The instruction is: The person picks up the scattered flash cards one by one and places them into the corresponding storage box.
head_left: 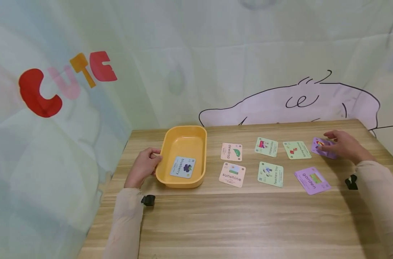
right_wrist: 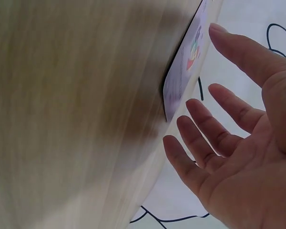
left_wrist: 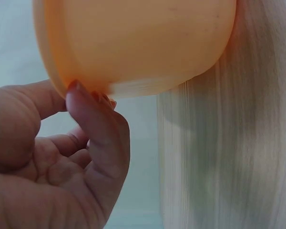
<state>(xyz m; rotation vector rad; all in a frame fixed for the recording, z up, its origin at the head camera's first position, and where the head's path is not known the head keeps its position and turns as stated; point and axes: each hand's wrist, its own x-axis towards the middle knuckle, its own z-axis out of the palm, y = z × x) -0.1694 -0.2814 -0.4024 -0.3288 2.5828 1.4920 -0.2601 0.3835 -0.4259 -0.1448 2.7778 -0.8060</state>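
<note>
My left hand point(head_left: 142, 167) pinches the left rim of a yellow-orange plastic tray point(head_left: 183, 185), thumb and fingers on either side of its wall in the left wrist view. Inside the tray lies a light blue "blueberry" card point(head_left: 182, 167). Over at the right, my right hand point(head_left: 345, 146) hovers by a purple card point(head_left: 316, 148) with a colourful picture and partly covers it. In the right wrist view that card point(right_wrist: 181, 81) lies flat on the table, and the fingers are spread apart with nothing between them. A purple "garden" card point(head_left: 312, 181) lies nearer to me.
Pink "dewdrop" point(head_left: 231, 151) and "sunshine" point(head_left: 232, 175) cards lie right of the tray. Green cards, "Children's Day" point(head_left: 266, 147), "Teachers' Day" point(head_left: 270, 174) and another point(head_left: 297, 150), lie in the middle. A printed curtain point(head_left: 170, 90) hangs behind the wooden table point(head_left: 235, 223).
</note>
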